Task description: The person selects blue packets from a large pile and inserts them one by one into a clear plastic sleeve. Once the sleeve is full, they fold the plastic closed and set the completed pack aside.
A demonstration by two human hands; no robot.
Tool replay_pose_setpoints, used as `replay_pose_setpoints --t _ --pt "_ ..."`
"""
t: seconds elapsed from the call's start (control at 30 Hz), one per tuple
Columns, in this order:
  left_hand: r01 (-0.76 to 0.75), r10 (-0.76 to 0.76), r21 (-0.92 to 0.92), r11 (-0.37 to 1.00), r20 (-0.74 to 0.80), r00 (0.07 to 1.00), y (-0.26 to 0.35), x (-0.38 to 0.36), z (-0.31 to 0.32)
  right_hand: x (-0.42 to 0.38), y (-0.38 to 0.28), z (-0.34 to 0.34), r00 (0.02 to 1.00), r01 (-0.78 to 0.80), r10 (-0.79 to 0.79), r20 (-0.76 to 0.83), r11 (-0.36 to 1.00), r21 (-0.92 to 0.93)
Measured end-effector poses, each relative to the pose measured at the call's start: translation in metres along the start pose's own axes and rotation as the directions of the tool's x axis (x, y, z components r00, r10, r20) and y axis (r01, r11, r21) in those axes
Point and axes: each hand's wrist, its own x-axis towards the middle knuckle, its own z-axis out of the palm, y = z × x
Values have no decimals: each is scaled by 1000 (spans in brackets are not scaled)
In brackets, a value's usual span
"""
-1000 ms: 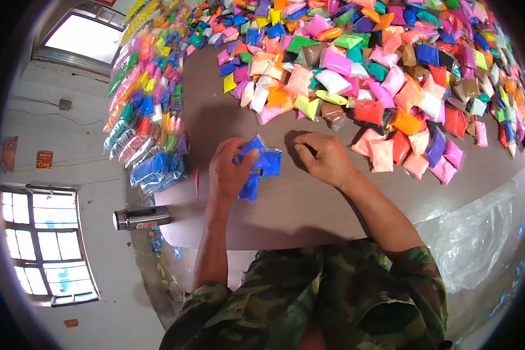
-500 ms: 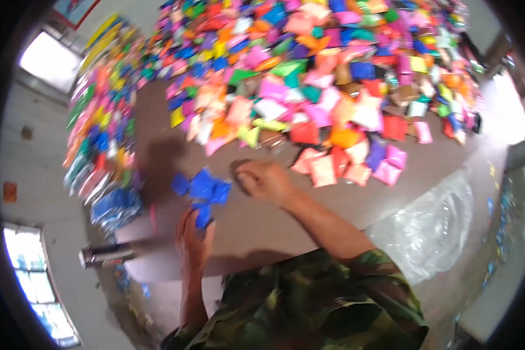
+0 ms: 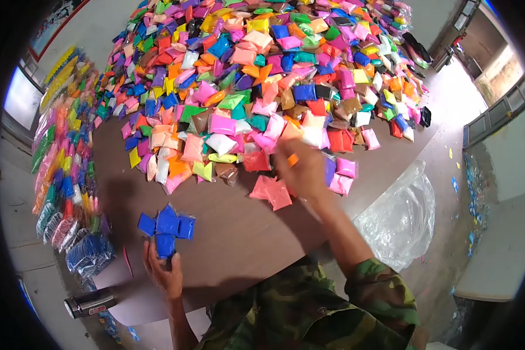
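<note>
Several small blue packets [image 3: 168, 221] lie in a cross-like cluster on the brown table, touching one another. My left hand [image 3: 164, 273] is at the lowest blue packet [image 3: 165, 244], thumb on one side and fingers on the other. Over the front edge of a big heap of coloured packets [image 3: 221, 125] is my right hand [image 3: 303, 169], slightly blurred. Its fingers curl downward and their tips are hidden; an orange patch [image 3: 293, 158] shows through the gap by the thumb. Salmon packets [image 3: 271, 192] lie just left of it.
Long clear bags of coloured packets [image 3: 70, 175] are stacked at the left. A dark cylinder [image 3: 90, 303] stands by the table's left edge, near a thin red strip [image 3: 128, 261]. At the right hangs a clear plastic bag [image 3: 399, 216]. Scraps litter the floor [image 3: 443, 233].
My right hand has moved from beside the blue packets right and forward to the heap's front edge. My left hand stays at the lowest blue packet. The whole view has shifted.
</note>
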Motion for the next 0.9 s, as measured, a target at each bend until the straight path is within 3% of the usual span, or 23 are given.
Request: replay_pose_setpoints --t 0.03,0.07,0.17,0.27,0.33,0.57,0.6,0.7,0.73,0.83,0.87,0.9 --pt "57 -56 -90 994 10 998 -6 -5 -2 19 13 -14 991 -104 97 -89 991 -87" --pt "111 -108 -179 978 26 994 -12 -8 -3 42 32 -27 980 3 -67 -185 945 -328" --pt "64 -65 -184 981 -3 998 -23 -9 0 90 87 -43 977 -37 -75 -198 858 -512" --pt "156 -145 -240 958 65 987 -23 -7 -1 116 98 -39 990 -67 -28 -140 771 -633" --pt "84 -81 -225 971 23 996 -33 -9 3 122 99 -29 993 -92 17 -119 739 -667" --pt "90 -83 -213 973 45 996 -34 -8 1 111 107 -25 975 81 -170 -142 870 -487" --pt "105 -96 -206 973 55 994 -36 -9 1 112 108 -30 942 196 -283 -183 902 -385" --pt "125 -113 -201 972 68 991 -42 -12 2 97 103 -43 955 -143 157 -251 987 73" --pt "116 -106 -206 972 60 993 -42 -12 3 100 114 -49 942 -136 145 -303 989 48" --pt "101 -93 -192 976 51 994 -41 -10 3 109 117 -77 856 -361 420 -302 903 232" --pt "97 -90 -183 978 47 995 -41 -10 3 114 142 -75 874 -280 281 -396 958 61" --pt "96 -89 -176 980 46 995 -40 -9 3 121 145 -80 874 -343 357 -331 934 103"
